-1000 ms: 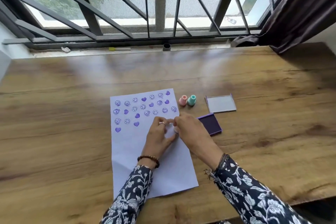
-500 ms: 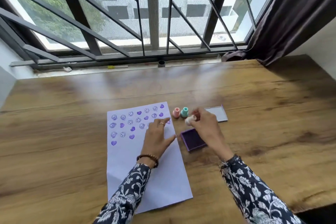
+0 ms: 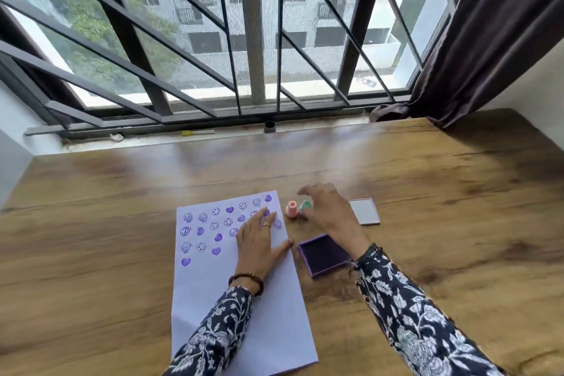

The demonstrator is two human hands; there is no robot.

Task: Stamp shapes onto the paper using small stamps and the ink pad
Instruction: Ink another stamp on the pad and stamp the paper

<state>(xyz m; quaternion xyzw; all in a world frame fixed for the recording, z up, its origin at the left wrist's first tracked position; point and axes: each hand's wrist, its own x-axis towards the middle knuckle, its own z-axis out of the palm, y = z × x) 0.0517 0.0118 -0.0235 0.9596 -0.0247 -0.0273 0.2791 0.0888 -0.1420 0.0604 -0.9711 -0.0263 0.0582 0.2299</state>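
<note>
A white paper (image 3: 274,314) lies on the wooden table (image 3: 457,223), with purple smiley and heart prints on its upper part. My left hand (image 3: 258,241) rests flat on the paper, fingers spread, covering some prints. A pink stamp (image 3: 291,209) and a teal stamp (image 3: 306,205) stand just right of the paper's top corner. My right hand (image 3: 329,214) hovers over the teal stamp with fingers apart and partly hides it. The white stamp is out of sight. The open purple ink pad (image 3: 323,253) sits under my right wrist.
The ink pad's lid (image 3: 364,211) lies right of the stamps, inside up. A barred window (image 3: 253,40) runs along the table's far edge, with a small black cap (image 3: 269,126) and a yellow item (image 3: 189,132) on the sill. A dark curtain (image 3: 488,40) hangs at the right.
My right hand moved from the paper to the right and back toward the stamps; the white stamp it held is no longer visible. My left hand stayed flat on the paper. The view tilted upward.
</note>
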